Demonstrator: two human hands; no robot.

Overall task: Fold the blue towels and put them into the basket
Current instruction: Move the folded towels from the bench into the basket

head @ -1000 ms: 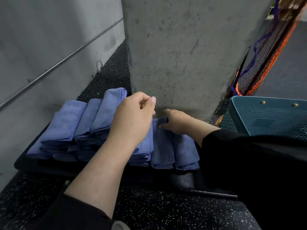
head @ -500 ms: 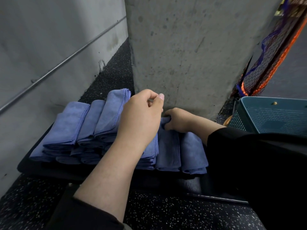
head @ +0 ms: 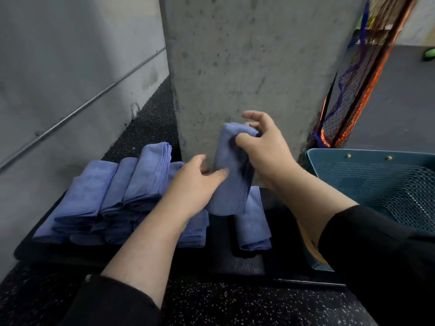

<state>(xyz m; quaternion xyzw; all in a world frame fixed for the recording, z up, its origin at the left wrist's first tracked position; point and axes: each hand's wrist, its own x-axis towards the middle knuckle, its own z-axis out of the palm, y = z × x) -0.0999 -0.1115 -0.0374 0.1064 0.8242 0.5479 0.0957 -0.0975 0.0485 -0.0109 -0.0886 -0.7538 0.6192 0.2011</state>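
Concrete pillar (head: pixel 247 67) and speckled floor are framing a dark mat (head: pixel 247 264) where folded blue towels (head: pixel 131 196) are being kept in overlapping rows. 1 towel (head: pixel 229 170) is being held up above the rows, pinched at its top by the right hand (head: pixel 263 147), probably so it hangs clear for moving to the teal basket (head: pixel 376 184) just beside the mat. It is being steadied by the left hand (head: pixel 197 184), fingers relaxed and open. The basket's far side is being cut off by the frame, so its contents are only partly visible.
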